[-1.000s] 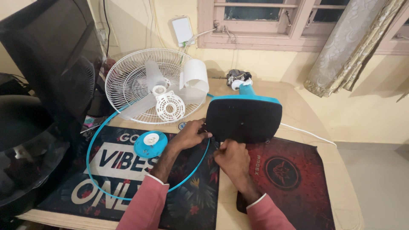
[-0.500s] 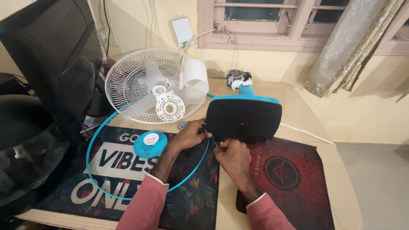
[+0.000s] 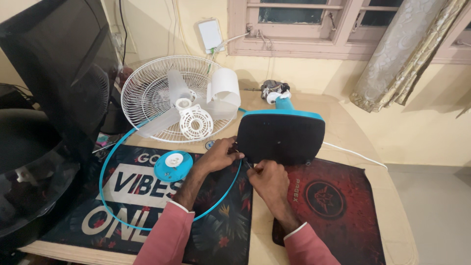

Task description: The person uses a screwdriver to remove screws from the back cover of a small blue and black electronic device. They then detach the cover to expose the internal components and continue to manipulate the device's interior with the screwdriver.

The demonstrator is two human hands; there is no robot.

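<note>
Fan base being worked at its lower edge, on the surface.
Left hand (image 3: 223, 154) is gripping the black-and-blue fan base (image 3: 280, 136); right hand (image 3: 267, 177) is pinching a thin tool (image 3: 248, 166), tip hidden. Risk: the tool slipping, with the upended base tipping toward the white fan grille (image 3: 169, 98).

Head camera looks down, close, over the table (image 3: 373, 147) (single view).

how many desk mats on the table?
2. A dark mat with big white lettering and leaf print lies on the left under the blue ring; a red-and-black mat lies on the right, partly under the fan base. None seem hidden.
</note>
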